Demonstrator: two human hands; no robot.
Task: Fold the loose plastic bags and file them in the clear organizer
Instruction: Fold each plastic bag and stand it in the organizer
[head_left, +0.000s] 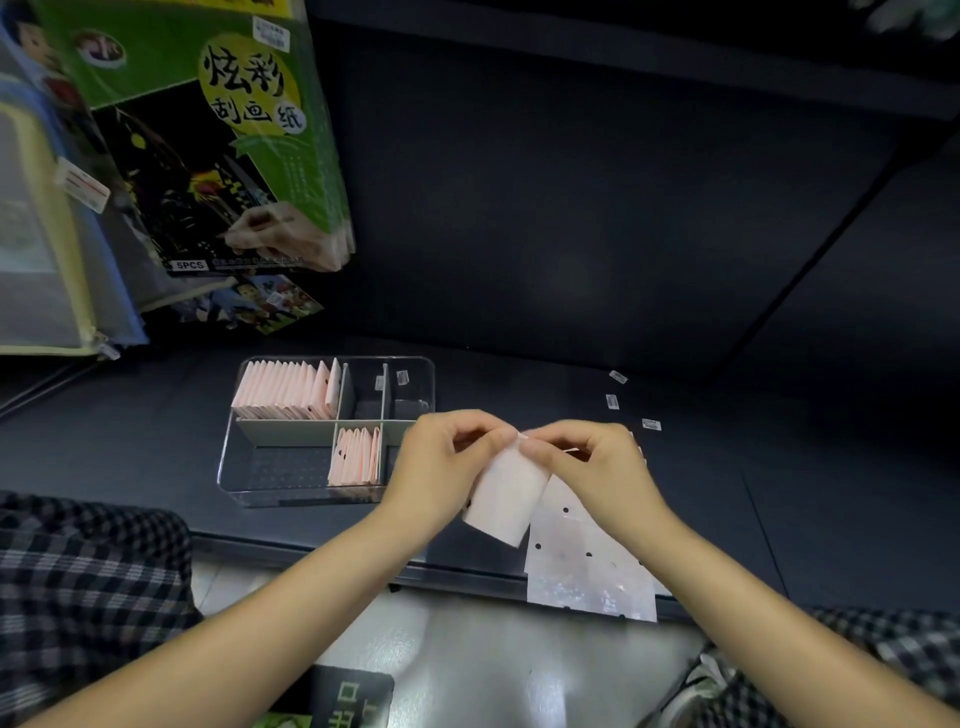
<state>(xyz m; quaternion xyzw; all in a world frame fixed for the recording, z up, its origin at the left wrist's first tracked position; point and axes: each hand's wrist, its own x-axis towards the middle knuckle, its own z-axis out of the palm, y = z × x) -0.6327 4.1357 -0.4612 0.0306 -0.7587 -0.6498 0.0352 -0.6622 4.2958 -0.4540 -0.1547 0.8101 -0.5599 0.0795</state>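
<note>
A pale pink plastic bag (506, 496) hangs folded between both hands above the dark shelf. My left hand (441, 467) pinches its top edge from the left, and my right hand (587, 462) pinches the same edge from the right. Under it lies a stack of loose flat bags (587, 566) with black dots, reaching over the shelf's front edge. The clear organizer (244, 493) sits just left of my hands. Its back left compartment holds a row of folded pink bags (285, 392), and a front middle compartment holds a few more folded bags (356, 457).
Green packs of scratch paper (208, 140) and zip folders (47, 249) lean at the back left. Small white labels (614, 401) lie on the shelf to the right. My checked trouser knees (88, 577) are at both lower corners, above a grey floor.
</note>
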